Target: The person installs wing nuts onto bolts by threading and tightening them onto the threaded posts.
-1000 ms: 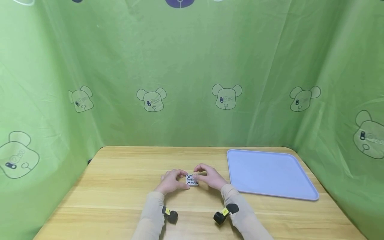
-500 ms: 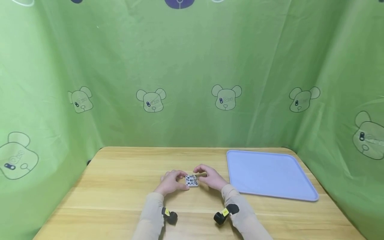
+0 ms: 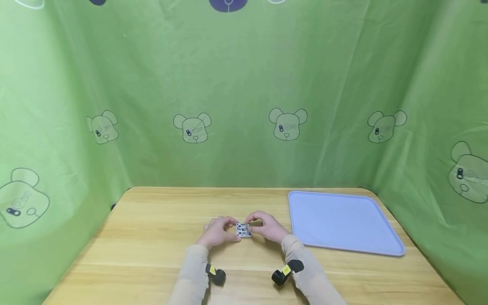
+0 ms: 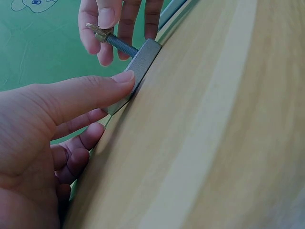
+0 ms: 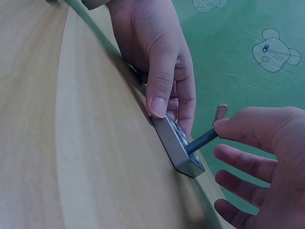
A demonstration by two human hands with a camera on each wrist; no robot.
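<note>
Left hand [image 3: 216,231] grips left end of block [image 5: 172,145]; right hand [image 3: 270,226] pinches head of screw [image 5: 202,141], upright at block's right. Tray [image 3: 343,222] on table [image 3: 145,254], farther right.

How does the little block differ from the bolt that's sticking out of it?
Shape: the block is flat and squarish, while the bolt is slender and threaded, with a wing-like head.
Pose: the block lies flat on the table, while the bolt sticks up from the block.
Hold: the left hand holds the block by its side, while the right hand pinches the bolt's head.
Both look grey and metallic, though the bolt's head is brassy.
</note>
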